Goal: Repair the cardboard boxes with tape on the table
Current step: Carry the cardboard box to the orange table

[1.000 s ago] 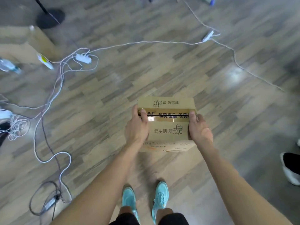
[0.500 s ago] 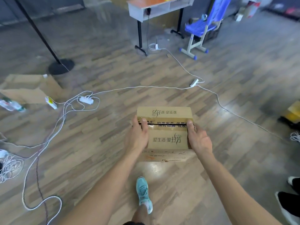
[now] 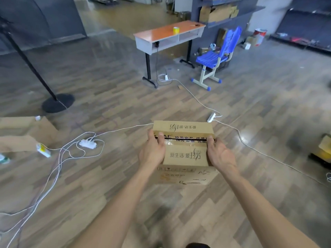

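tan cardboard box (dark print), orange-topped table, blue chair

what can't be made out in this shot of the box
Head view, box: its sides are partly covered by the left hand and right hand; underside faces away.
Head view, roll on the table: too small to confirm as tape.
Head view, second box: cut off by the left edge.

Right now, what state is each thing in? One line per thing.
Box: carried off the floor, top seam split.
Left hand: grips the box's left side.
Right hand: holds the box's right side.
Tape: lying on the desk, untouched.
Chair: upright beside the desk.
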